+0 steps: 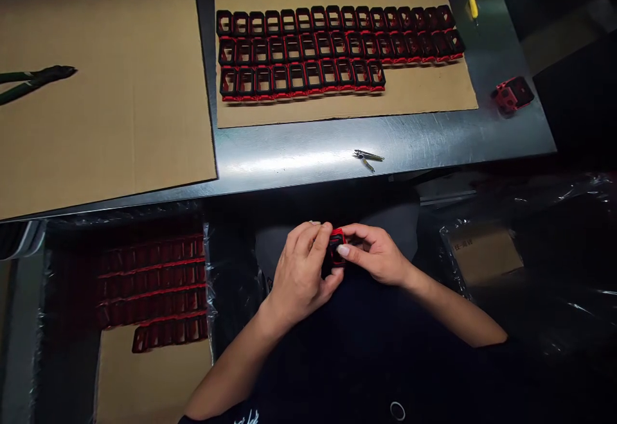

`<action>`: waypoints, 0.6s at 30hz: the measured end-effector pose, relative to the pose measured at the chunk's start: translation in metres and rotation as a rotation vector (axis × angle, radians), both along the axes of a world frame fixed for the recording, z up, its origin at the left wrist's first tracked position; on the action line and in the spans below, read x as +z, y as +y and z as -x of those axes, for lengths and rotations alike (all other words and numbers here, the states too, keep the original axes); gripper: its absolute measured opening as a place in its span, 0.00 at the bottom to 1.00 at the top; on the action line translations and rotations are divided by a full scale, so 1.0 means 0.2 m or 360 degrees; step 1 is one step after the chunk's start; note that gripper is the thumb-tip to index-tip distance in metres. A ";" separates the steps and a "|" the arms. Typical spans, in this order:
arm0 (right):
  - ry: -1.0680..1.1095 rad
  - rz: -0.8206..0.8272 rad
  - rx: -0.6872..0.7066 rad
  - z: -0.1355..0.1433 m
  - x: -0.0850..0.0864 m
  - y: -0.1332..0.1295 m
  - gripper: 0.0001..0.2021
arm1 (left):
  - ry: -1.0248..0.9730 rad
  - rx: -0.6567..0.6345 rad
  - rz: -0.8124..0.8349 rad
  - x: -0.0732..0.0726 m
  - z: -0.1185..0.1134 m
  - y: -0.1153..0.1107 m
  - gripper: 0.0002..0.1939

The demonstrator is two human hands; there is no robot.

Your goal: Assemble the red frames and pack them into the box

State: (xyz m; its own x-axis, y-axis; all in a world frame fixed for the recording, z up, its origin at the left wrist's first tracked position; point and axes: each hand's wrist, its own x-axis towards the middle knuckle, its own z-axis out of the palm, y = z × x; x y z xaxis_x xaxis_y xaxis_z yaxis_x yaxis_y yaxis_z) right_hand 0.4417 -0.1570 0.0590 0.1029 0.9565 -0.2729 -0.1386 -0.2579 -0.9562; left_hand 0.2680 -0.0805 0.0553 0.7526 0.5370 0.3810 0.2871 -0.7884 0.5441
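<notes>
Close in front of my body, both hands grip one small red and black plastic housing (337, 241). My left hand (301, 263) curls around its left side, fingers over the top and thumb below. From the right, my right hand (378, 254) pinches it, with the thumb across its front face and the index finger along the top edge. Much of the housing is hidden by the fingers. Similar rectangular black and red housings (297, 77) stand in three rows on a cardboard sheet (419, 93) on the metal table.
Green-handled cutters (43, 77) lie on the left cardboard (120, 128). Small metal pieces (369, 156) sit near the table's front edge. A yellow-handled tool (473, 3) and a red-black part (513, 95) are on the right. Below left, a plastic-lined box (208, 282) holds rows of housings.
</notes>
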 end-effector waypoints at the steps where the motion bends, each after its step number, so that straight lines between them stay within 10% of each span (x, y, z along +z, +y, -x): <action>1: -0.0184 -0.0044 0.0014 0.00 0.03 0.00 0.13 | 0.0051 0.0017 0.0024 0.00 0.00 0.00 0.42; 5: -0.0478 -0.0173 -0.0011 0.00 0.12 0.01 0.12 | -0.0144 0.0072 0.0252 -0.01 0.00 -0.01 0.39; 10: -0.0045 0.0091 -0.0099 -0.07 0.12 -0.01 0.15 | -0.0292 0.0081 0.0500 -0.02 0.01 -0.04 0.42; 18: 0.0364 0.0315 0.0030 -0.03 0.05 -0.01 0.21 | -0.0070 0.0094 0.0197 0.00 -0.02 -0.03 0.45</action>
State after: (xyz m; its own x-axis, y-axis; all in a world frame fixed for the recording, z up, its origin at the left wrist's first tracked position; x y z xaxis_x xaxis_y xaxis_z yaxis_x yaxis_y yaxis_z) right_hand 0.4479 -0.1594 0.0684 0.0001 0.8836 -0.4683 -0.3381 -0.4407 -0.8315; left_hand 0.2713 -0.0867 0.0562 0.7024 0.6248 0.3410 0.3050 -0.6970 0.6489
